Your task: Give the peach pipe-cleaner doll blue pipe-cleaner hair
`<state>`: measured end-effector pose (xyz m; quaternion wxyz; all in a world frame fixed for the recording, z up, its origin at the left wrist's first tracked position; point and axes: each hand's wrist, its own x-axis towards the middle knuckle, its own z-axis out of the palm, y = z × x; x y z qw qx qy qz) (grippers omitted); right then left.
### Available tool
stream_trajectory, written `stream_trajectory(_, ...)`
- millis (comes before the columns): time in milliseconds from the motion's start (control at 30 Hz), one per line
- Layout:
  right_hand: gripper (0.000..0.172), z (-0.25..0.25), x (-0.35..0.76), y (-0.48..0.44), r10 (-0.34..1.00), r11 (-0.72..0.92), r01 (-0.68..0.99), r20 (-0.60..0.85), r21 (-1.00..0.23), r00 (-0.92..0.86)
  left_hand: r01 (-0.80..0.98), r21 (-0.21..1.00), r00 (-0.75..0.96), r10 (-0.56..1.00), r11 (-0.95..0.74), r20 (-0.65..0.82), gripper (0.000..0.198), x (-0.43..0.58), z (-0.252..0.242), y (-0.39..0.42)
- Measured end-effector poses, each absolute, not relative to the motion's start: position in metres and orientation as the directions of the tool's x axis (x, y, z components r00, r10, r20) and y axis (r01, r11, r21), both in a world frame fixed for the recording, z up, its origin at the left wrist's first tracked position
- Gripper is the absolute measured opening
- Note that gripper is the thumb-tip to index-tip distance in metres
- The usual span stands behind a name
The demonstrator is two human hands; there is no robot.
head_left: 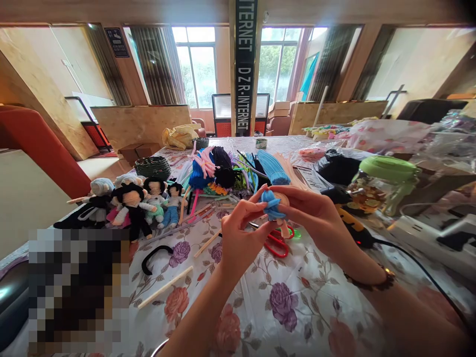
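Note:
A small fuzzy doll [274, 204], blue with a peach-coloured head and limbs, is held up over the table between both hands. My left hand [243, 233] pinches its blue part from the left with thumb and fingers. From the right, my right hand [316, 213] closes on its peach side, fingertips partly hidden. Below the hands lie scissors [277, 250] with red handles, partly covered by the fingers. A curved black pipe cleaner [148, 260] and a pale stick [165, 287] rest on the flowered tablecloth [208, 322] to the left.
Finished-looking dolls [134, 208] sit at the left. Bundles of pipe cleaners [273, 168] are heaped behind my hands. At right are a black-and-yellow hot glue gun [351, 223], its cable [416, 253], a green-lidded jar [388, 171] and a white power strip [420, 233]. Lower left is pixelated.

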<state>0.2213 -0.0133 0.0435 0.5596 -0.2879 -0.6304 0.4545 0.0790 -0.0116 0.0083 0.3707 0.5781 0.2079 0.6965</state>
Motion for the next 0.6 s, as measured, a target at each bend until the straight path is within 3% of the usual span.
stream_trajectory(400, 0.025, 0.047, 0.226, -0.010, 0.953, 0.246, -0.041, 0.249, -0.968, -0.174, -0.249, 0.833, 0.002, 0.860, -0.493, 0.510, 0.040, 0.078, 0.016, -0.013)
stream_trajectory(600, 0.021, 0.043, 0.227, -0.008, 0.962, 0.192, -0.099, 0.207, -0.976, -0.176, -0.219, 0.864, 0.046, 0.879, -0.454, 0.474, 0.039, 0.077, 0.018, -0.013)
